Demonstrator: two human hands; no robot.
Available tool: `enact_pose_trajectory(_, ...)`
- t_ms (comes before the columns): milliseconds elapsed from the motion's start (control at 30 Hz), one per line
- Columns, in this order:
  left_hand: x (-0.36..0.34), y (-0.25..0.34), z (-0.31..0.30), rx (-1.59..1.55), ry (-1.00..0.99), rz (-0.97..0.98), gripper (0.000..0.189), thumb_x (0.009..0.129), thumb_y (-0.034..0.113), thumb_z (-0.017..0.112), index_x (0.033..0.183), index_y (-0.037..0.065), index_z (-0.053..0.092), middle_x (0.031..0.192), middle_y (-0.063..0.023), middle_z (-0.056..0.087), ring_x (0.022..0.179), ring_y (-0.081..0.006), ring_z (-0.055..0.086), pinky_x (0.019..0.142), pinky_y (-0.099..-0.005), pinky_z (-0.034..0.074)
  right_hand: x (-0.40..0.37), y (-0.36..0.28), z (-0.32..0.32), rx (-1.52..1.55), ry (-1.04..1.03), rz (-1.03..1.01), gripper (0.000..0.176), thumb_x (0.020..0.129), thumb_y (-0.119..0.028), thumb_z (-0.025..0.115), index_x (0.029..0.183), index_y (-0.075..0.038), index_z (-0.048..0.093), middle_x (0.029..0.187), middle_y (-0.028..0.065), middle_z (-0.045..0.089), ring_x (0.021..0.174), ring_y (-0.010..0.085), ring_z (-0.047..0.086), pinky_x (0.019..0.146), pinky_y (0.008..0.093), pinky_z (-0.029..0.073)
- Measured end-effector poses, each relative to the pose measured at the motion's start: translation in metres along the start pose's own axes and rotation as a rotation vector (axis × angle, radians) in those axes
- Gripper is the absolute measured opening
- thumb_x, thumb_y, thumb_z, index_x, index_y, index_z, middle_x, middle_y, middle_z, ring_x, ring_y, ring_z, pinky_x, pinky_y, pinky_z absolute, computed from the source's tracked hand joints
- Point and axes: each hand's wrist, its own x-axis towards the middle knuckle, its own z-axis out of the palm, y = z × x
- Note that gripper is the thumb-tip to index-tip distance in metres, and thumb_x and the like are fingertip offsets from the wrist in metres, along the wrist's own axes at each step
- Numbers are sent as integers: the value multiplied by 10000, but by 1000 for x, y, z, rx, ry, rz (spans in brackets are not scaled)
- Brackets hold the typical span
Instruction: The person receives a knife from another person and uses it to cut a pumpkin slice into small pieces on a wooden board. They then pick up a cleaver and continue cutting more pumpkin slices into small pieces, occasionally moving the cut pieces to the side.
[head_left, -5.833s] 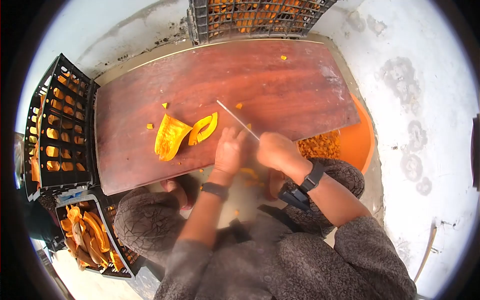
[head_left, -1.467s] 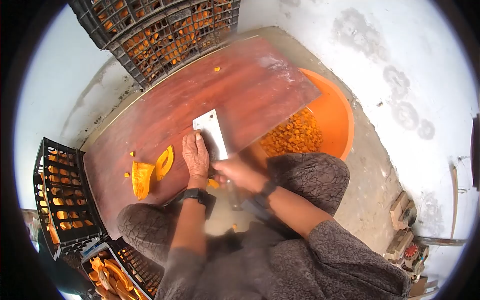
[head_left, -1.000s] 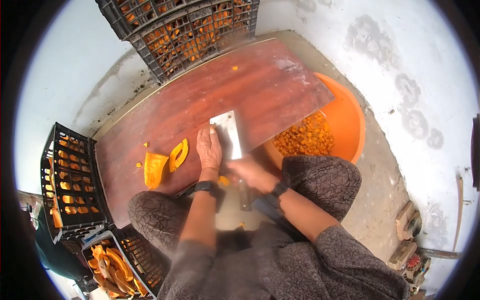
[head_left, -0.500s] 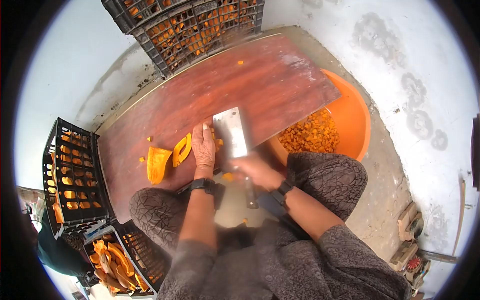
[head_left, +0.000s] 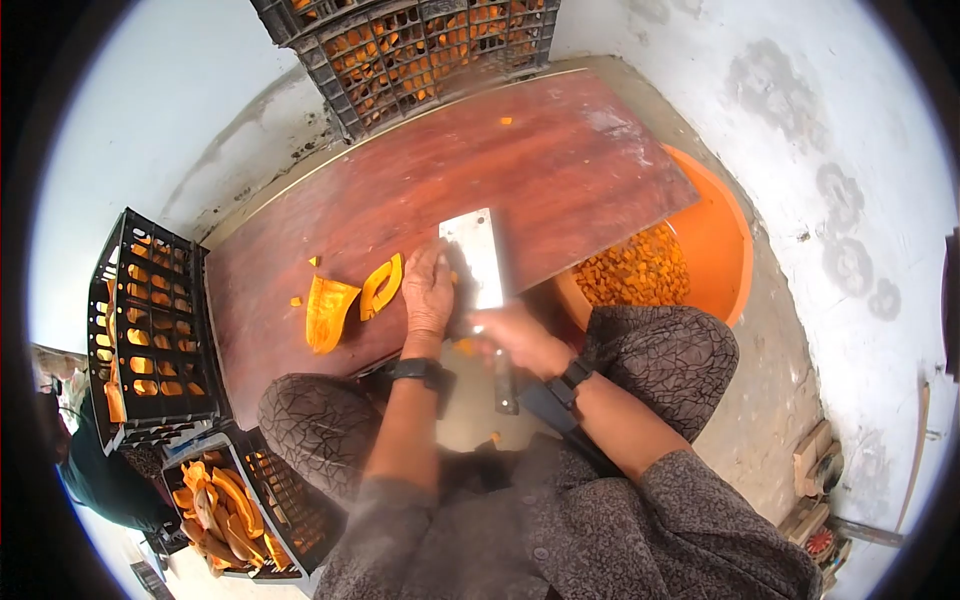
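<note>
The left hand lies flat on the board, its fingers stretched out and pressed together, pinching nothing that shows (whether a scrap sits under the palm I cannot tell). Hard against their right side is the cleaver, its broad pale face turned up to the camera and its tip pointing away from the person. The right hand is wrapped tight round the handle at the board's near edge, with the fingers curled closed so that the fist hides most of the grip.

Just left of the left fingers lies a curved slice of orange flesh. A little further left is a thicker wedge, with a few crumbs beyond it. Behind the heel of the left hand, off the board's near edge, are some orange bits.

To the right of the right fingers, partly under the board's right end, sits an orange basin holding a heap of cubes. Well beyond the fingertips, past the board's far edge, stands the far crate (black, showing orange through its holes). Well to the left, the left crate stands at the board's end. Beside the person's left knee, the near crate holds orange strips.
</note>
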Motion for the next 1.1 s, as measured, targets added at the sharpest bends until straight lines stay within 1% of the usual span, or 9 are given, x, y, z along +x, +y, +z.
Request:
enact_pose_trajectory(100,-1,-4,-4,-134,54,-71,241,952,119,522,1128,20,655,1110,-187,648,1045,-356,602,960,-403,465,9,-7,-4,-16,-41,-103,191,887,-168,652,905,23,643,778,118,647,575,179,630,420,334,493)
enact_pose_trajectory(200,-5,1,-9,-281,116,-122,247,977,125,498,1134,4,645,1081,-179,658,1016,-328,615,950,-378,472,-9,-53,10,-246,182,-96,226,892,-169,623,819,42,590,654,139,598,523,208,610,415,374,480)
enact_pose_trajectory(333,-9,-1,-13,-373,167,-113,242,989,123,484,1128,-3,637,1071,-188,659,1014,-327,622,940,-389,478,-18,-86,6,-828,338,-202,266,882,-192,593,782,50,635,727,200,660,650,291,685,550,427,542)
enact_pose_trajectory(400,-11,-6,-20,-280,166,-106,233,985,120,491,1119,-1,638,1078,-196,659,1025,-335,622,936,-394,481,-18,-88,8,-1056,391,-339,285,882,-200,576,790,57,658,756,210,683,686,300,702,577,413,555)
enact_pose_trajectory(467,-13,-9,-24,-186,165,-101,224,981,117,499,1110,0,640,1085,-203,659,1036,-343,623,932,-399,483,-21,-88,12,-1371,480,-493,168,831,-185,612,824,-45,705,892,198,691,890,371,668,774,474,524)
enact_pose_trajectory(567,-17,-8,-32,-82,185,-64,200,963,110,531,1091,6,644,1066,-210,663,1020,-366,628,910,-409,493,-16,-87,9,-1562,431,-504,144,823,-150,602,819,-53,708,869,188,693,868,367,675,745,478,524)
enact_pose_trajectory(900,-34,1,-46,48,113,64,146,916,34,577,1031,-5,659,1053,-194,689,1001,-358,658,890,-400,516,-10,-85,3,-1504,476,-540,231,856,-194,592,882,5,704,873,234,691,872,420,669,828,495,520)
enact_pose_trajectory(1000,-39,2,-51,33,127,80,138,908,25,580,1019,-3,658,1053,-192,688,1011,-358,655,906,-411,512,-18,-91,11,-1454,507,-610,246,872,-221,604,854,12,680,810,222,688,764,366,693,697,463,550)
enact_pose_trajectory(1100,-39,0,-55,31,160,114,161,886,10,586,1034,15,650,1050,-184,678,1029,-369,631,919,-435,496,-36,-104,22,-1214,202,-298,249,887,-216,602,854,29,640,708,168,656,579,256,655,502,392,520)
